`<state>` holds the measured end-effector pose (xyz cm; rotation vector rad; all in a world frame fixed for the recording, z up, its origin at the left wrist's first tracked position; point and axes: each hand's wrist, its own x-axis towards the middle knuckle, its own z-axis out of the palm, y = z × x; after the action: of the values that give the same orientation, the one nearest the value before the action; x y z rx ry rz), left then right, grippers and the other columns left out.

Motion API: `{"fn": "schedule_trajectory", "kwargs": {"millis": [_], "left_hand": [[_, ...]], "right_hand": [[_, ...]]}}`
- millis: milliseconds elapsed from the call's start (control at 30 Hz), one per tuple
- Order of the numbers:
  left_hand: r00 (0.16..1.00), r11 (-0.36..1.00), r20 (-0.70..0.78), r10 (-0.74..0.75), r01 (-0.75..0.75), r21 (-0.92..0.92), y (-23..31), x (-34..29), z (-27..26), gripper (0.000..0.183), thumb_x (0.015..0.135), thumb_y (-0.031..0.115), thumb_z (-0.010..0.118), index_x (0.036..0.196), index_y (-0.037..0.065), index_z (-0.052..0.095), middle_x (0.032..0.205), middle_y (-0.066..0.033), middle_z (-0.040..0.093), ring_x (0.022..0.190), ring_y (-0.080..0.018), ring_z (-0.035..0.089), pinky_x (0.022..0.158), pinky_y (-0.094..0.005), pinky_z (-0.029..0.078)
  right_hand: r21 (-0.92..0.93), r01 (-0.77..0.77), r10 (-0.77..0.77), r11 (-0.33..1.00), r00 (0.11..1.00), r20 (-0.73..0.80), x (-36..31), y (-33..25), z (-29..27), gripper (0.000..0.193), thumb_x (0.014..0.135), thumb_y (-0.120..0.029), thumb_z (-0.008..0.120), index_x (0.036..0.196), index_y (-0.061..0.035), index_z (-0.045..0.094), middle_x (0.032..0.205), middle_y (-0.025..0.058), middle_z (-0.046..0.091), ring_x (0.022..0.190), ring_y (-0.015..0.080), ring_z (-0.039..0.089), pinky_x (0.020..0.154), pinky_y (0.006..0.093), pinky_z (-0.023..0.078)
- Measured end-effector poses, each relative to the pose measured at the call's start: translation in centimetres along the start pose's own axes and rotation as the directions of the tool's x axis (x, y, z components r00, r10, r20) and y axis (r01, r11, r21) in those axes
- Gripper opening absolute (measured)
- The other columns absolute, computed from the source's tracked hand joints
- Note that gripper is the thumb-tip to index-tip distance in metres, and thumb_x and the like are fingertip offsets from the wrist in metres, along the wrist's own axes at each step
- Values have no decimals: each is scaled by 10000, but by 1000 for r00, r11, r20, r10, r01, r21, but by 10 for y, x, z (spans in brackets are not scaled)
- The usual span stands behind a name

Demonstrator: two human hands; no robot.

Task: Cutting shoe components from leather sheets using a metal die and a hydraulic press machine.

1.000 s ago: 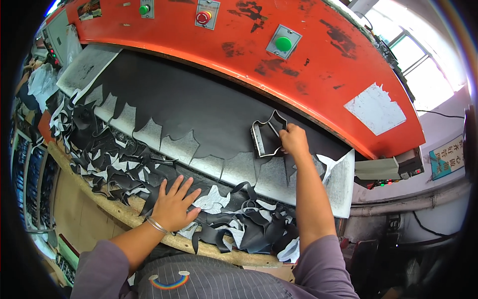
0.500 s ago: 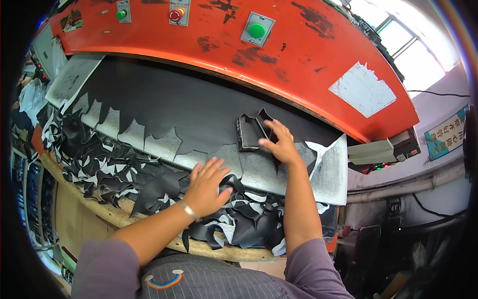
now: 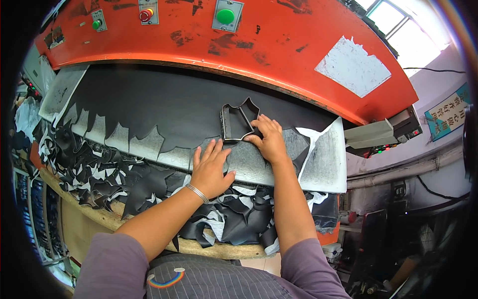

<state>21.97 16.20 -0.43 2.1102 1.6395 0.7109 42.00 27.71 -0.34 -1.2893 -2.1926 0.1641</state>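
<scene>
Positioning the cutting die (image 3: 225, 123) on black sheeting (image 3: 164, 94) seems underway, left fingers (image 3: 208, 156) and right fingers (image 3: 269, 127) apart, careful alignment needed next.

sign (image 3: 446, 113) on the right-hand wall (image 3: 433, 92) bears rows of chinese characters; red button's plate (image 3: 154, 19) has marks too small to read

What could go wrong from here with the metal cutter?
The metal cutter sits close to the jagged edge of the black sheet; a small slip might leave it overhanging. The right grip is against its side, so the thin rim could nick a finger. Loose scraps beside the left forearm might snag.
</scene>
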Motion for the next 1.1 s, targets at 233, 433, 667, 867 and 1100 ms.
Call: {"fn": "schedule_trajectory", "kwargs": {"millis": [233, 433, 667, 867, 1100], "left_hand": [[999, 999, 31, -29, 29, 23, 2, -1, -3, 626, 783, 323, 654, 1324, 79, 455, 1476, -222, 329, 1421, -328, 217, 1132, -520, 79], [997, 1000, 81, -1, 1, 3, 1, 2, -8, 682, 779, 334, 658, 1350, 55, 409, 1492, -218, 298, 1432, -320, 187, 1138, -523, 60], [993, 998, 121, -3, 11, -63, -3, 3, -11, 726, 770, 324, 691, 1359, 40, 375, 1502, -218, 281, 1439, -331, 163, 1139, -510, 48], [990, 996, 141, -22, 35, -84, -4, 7, -18, 805, 779, 343, 683, 1417, 27, 307, 1515, -209, 259, 1448, -315, 138, 1141, -504, 24], [972, 990, 226, -65, 91, -108, -1, 11, -21, 875, 796, 360, 651, 1460, -9, 217, 1524, -201, 244, 1453, -304, 117, 1143, -493, 12]], "right_hand": [[-18, -9, 7, 1000, 998, -67, -4, -3, 7, 505, 702, -423, 737, 1074, -95, 644, 1199, 154, 621, 1235, 311, 499, 1051, 490, 325], [-26, -12, 10, 1000, 999, -50, -5, -2, 3, 518, 717, -429, 728, 1111, -105, 635, 1221, 152, 607, 1253, 312, 482, 1070, 492, 302], [173, -10, -8, 985, 995, 98, -3, 8, -12, 521, 800, -258, 698, 1283, -137, 545, 1302, 156, 552, 1320, 304, 415, 1122, 482, 227], [165, -15, -6, 986, 992, 126, 3, 5, -10, 519, 798, -270, 702, 1275, -137, 549, 1304, 152, 554, 1326, 304, 405, 1124, 477, 221], [109, -22, 12, 994, 996, 87, 4, 8, -5, 481, 775, -283, 733, 1211, -139, 593, 1244, 123, 598, 1287, 289, 454, 1093, 472, 280]]}}
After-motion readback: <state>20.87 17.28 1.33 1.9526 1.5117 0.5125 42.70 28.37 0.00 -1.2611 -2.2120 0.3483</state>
